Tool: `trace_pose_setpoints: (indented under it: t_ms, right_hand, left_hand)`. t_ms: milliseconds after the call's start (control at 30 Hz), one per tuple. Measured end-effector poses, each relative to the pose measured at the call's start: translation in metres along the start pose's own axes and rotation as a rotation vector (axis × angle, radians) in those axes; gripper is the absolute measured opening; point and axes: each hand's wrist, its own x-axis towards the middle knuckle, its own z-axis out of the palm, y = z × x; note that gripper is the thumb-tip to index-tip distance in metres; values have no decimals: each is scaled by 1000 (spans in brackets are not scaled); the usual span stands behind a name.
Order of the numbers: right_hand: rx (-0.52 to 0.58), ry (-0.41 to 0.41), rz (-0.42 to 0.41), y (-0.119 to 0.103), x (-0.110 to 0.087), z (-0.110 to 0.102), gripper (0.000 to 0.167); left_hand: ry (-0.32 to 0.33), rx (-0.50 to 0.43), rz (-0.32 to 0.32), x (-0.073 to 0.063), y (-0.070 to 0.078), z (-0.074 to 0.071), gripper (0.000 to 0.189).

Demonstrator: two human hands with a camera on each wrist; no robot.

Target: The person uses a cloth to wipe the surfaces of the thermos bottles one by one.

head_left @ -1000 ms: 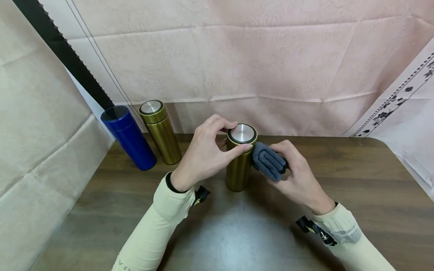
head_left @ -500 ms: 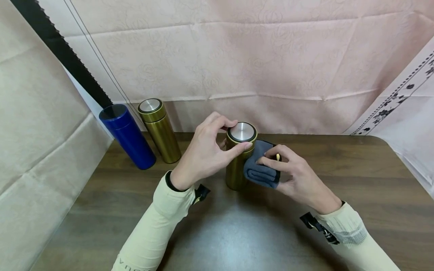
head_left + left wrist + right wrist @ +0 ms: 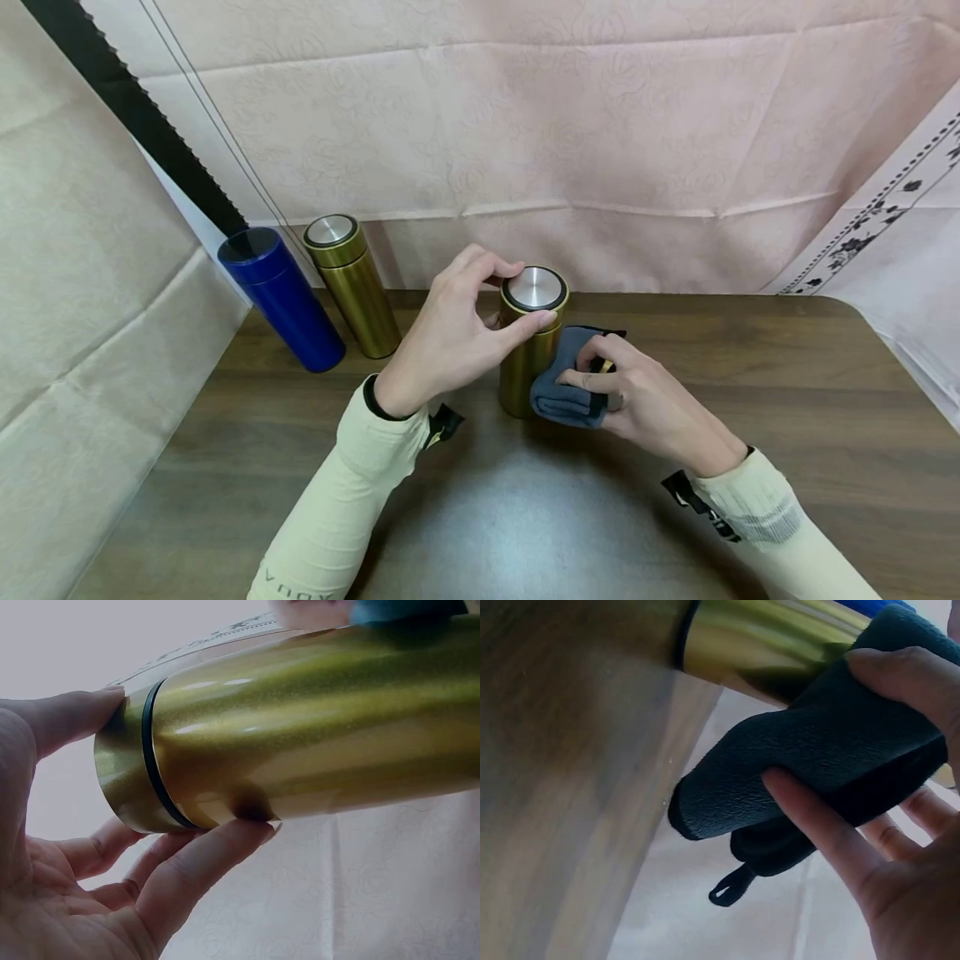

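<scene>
A gold thermos flask (image 3: 525,367) with a silver-topped lid stands upright on the wooden table. My left hand (image 3: 457,342) grips it around the lid, thumb at the front and fingers behind; the left wrist view shows the dark ring (image 3: 154,754) below the lid between them. A folded blue-grey cloth (image 3: 566,392) with black edging is pinched in my right hand (image 3: 652,404), against the flask's lower right side. In the right wrist view a small black hanging loop (image 3: 731,886) dangles from the cloth (image 3: 780,765).
To the left stand a second gold flask (image 3: 356,292) and a dark blue flask (image 3: 281,300) with an open-looking dark top. Pinkish patterned fabric (image 3: 525,125) hangs behind the table's back edge, and pale fabric (image 3: 97,333) covers the left side.
My right hand has shifted its hold on the cloth and slid it down the flask's right side, toward the base. The left hand keeps its grip on the lid.
</scene>
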Motion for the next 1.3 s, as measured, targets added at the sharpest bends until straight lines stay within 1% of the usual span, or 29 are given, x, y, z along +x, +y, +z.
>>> trace_pose_setpoints:
  t_ms: [100, 200, 300, 400, 500, 667, 733, 933, 1033, 1100, 1200, 1300]
  right_hand:
    - [-35, -36, -7, 1, -1, 6, 39]
    - [-79, -90, 4, 1, -2, 12, 35]
    - [-122, -131, 41, -1, -3, 17, 32]
    - [-165, -159, 68, -3, -3, 21, 32]
    - [-217, -193, 81, -6, -4, 24, 35]
    - [-274, -252, 86, -8, -5, 29, 47]
    - [-286, -272, 85, -8, -5, 30, 52]
    - [-266, -314, 90, -7, -6, 28, 56]
    - [-243, -304, 98, -6, -5, 22, 59]
    - [-230, -275, 94, -5, -4, 16, 60]
    - [-206, -198, 64, -4, -2, 7, 59]
    - [-184, -100, 20, -3, 0, -4, 55]
  left_hand:
    - [2, -4, -1, 0, 0, -1, 45]
    - [2, -10, -2, 0, 0, -1, 45]
    - [2, -10, 0, 0, 0, 0, 45]
    - [1, -12, -4, 1, 1, 0, 44]
    - [-2, -19, -17, 1, 1, -1, 43]
    - [-11, -32, -38, 1, 1, -1, 42]
    - [-13, -33, -41, 1, 1, -1, 43]
    - [-10, -36, -52, 0, 0, 0, 42]
    - [-3, -31, -51, 0, -1, 1, 41]
    - [2, -33, -50, 0, -2, 2, 41]
    - [8, -46, -50, 0, -1, 1, 41]
    - [10, -59, -51, 1, 0, 1, 42]
